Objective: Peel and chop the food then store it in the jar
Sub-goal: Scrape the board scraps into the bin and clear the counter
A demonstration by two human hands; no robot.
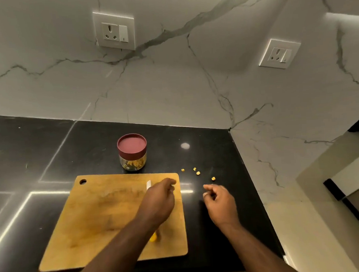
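Glossy black stone table (111,140) below a white marbled wall. Small clear glass jar (132,157) with maroon lid, yellow chopped bits inside, just behind a tan wooden cutting board (107,216). Left hand (157,202) over the board's right edge, grip curled round a pale blade-like sliver (148,184), probably a knife. Right hand (219,200) beside the board, fingertips pinched together, contents unclear. Four small yellow food pieces (197,173) scattered on the table beyond it. Best gathered singly, then dropped into the opened jar.

Glossy black countertop (91,145), matt wooden board (99,220), clear glass jar (133,163)
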